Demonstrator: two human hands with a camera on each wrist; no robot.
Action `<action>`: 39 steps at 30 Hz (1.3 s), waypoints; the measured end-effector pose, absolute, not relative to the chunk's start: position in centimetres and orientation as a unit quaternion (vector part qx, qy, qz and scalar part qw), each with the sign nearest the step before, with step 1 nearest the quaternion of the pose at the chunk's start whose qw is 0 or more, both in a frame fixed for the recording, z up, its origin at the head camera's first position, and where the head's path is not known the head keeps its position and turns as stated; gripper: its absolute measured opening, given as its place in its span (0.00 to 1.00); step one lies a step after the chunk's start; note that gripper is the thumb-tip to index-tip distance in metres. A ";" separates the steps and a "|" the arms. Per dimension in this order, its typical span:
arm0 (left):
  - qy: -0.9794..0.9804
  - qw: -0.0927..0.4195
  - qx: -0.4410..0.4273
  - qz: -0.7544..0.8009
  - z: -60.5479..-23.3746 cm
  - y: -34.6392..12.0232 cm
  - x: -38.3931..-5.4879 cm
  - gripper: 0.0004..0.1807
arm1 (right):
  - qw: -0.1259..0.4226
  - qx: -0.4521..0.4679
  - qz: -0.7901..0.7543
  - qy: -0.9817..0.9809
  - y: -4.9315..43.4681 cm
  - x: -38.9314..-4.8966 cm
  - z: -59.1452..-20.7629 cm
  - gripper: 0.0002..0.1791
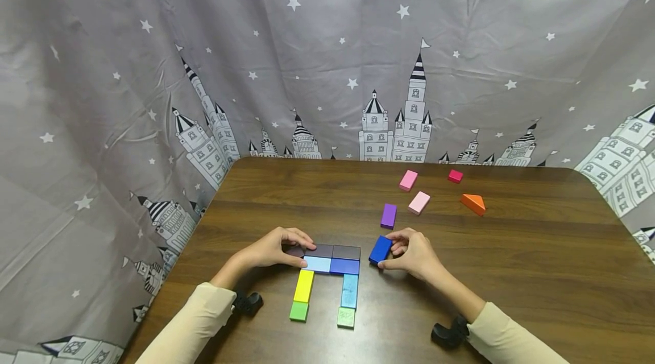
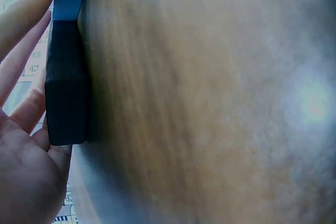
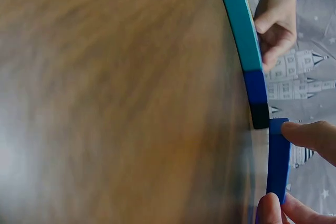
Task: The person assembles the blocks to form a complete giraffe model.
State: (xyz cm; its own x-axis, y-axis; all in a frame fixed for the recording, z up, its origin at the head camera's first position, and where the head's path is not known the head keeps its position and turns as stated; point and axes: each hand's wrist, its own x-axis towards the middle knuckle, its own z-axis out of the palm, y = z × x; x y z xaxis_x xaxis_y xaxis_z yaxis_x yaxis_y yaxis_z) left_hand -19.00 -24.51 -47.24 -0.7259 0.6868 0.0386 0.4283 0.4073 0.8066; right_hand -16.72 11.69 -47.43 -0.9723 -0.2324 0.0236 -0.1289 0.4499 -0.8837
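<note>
My right hand pinches a dark blue block between thumb and fingers, just right of a flat block layout. In the right wrist view the same blue block is gripped at both ends. My left hand rests at the layout's left end, fairly straight fingers over a black block and thumb at the light blue block. Another black block and a blue block continue the rows. Below stand two legs: yellow over green, and sky blue over pale green.
Farther back on the wooden table lie a purple block, a light pink block, a pink block, a small red block and an orange triangle. A grey castle-print curtain hangs behind the table.
</note>
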 end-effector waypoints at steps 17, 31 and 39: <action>0.827 0.155 0.332 0.427 -47.2 -24.5 -19.0 0.21 | 0.055 -0.103 -0.511 0.852 9.8 -16.6 -47.8 0.30; 0.826 0.158 0.326 0.431 -47.3 -24.6 -19.0 0.21 | 0.059 -0.112 -0.504 0.854 9.5 -16.9 -48.2 0.30; 0.826 0.155 0.330 0.430 -47.5 -24.7 -19.2 0.21 | 0.061 -0.105 -0.497 0.859 9.2 -17.0 -48.2 0.30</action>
State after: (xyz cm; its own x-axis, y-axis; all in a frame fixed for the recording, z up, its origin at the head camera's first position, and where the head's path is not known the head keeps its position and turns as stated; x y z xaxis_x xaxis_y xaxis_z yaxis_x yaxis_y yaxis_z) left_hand -19.15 -24.68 -47.54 -0.7344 0.6782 0.0283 0.4120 0.4122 0.8126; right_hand -16.99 9.24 -48.25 -0.9708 -0.2400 -0.0005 -0.1193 0.4843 -0.8667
